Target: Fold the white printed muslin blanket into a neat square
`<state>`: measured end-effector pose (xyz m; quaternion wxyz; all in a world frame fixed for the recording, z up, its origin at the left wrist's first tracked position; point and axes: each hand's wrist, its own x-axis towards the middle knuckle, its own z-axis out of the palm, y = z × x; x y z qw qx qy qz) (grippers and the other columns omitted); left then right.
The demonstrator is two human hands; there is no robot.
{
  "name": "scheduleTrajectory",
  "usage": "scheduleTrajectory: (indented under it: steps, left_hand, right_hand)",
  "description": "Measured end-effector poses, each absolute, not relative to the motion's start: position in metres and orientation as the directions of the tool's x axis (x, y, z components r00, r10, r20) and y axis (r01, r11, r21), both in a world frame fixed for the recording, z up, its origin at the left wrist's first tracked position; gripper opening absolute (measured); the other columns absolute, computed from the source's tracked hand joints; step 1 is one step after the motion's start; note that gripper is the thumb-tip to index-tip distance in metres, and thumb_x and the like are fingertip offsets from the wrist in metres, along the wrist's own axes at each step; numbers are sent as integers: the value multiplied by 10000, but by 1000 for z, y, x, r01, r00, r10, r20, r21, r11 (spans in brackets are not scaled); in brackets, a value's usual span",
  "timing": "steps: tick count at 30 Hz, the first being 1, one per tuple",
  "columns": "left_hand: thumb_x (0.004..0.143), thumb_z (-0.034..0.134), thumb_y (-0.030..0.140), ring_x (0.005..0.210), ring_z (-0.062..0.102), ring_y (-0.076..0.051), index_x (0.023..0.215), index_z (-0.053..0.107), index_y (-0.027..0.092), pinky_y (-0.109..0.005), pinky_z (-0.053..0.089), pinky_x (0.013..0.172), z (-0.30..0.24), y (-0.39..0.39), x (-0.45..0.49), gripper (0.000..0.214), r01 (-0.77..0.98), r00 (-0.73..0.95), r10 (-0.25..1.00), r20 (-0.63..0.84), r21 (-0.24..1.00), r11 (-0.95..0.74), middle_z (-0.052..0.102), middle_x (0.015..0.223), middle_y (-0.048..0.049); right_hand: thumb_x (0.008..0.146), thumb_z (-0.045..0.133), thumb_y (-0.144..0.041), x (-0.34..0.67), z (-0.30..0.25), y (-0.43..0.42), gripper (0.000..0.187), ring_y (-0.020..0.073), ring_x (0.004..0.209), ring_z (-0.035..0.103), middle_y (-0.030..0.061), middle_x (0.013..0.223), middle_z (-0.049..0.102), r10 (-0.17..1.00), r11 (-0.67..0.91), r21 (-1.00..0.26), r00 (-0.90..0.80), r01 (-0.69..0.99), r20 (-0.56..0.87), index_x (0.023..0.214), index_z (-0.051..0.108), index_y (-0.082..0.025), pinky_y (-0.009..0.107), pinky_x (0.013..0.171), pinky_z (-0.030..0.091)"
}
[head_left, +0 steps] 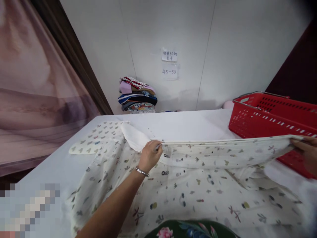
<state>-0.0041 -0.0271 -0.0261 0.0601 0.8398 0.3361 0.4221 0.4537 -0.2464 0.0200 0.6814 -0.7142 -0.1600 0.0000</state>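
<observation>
Cloth (203,183): light, soft, I judge; near table's (190,127) front edge.
Left hand (151,153): pinching raised edge.
Right hand (306,148): gripping its end.
Hold: I'd choose edges.

A tall pink curtain with darker mauve patches (44,82) hangs at the left beside a dark brown strip of fabric (81,59), and a deep maroon drape (294,66) fills the far right. Two white paper notes with handwriting (170,72), the lower reading "45-50", are on the pale grey panelled wall (163,26), with an uneven stack of folded multicoloured cloths (137,96) below and left of them. A red perforated plastic basket with a metal handle (247,120) stands at the right on the smooth white tabletop (193,125).
</observation>
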Motion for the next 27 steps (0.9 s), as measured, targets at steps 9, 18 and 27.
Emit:
scheduleTrajectory:
  steps: [9, 18, 27]
  left_hand:
    - [813, 473, 208, 810, 621, -162, 889, 594, 199, -264, 483, 743, -24, -26, -6, 143, 557, 396, 692, 603, 442, -704, 667, 861, -15]
    - [791, 499, 197, 814, 610, -158, 869, 613, 203, -274, 484, 749, -28, -22, -8, 138, 520, 430, 673, 602, 444, -730, 665, 868, -16]
    - [846, 466, 235, 836, 605, -170, 890, 621, 209, -305, 484, 773, -23, -20, -15, 164, 452, 543, 619, 568, 424, -785, 666, 872, -37]
  right_hand:
    - [538, 624, -23, 453, 24, -241, 202, 73, 567, 524, 6, 706, 571, 250, 28, -998, 966, 62, 67, 614, 629, -211, 85, 452, 449]
    - [571, 609, -43, 447, 45, -234, 152, 80, 534, 489, 8, 662, 533, 328, -47, -998, 944, 50, 32, 613, 593, -187, 116, 377, 398]
    - [570, 608, -27, 455, 54, -220, 159, 70, 527, 483, -8, 626, 531, 321, -24, -997, 946, 68, 57, 621, 587, -176, 131, 399, 369]
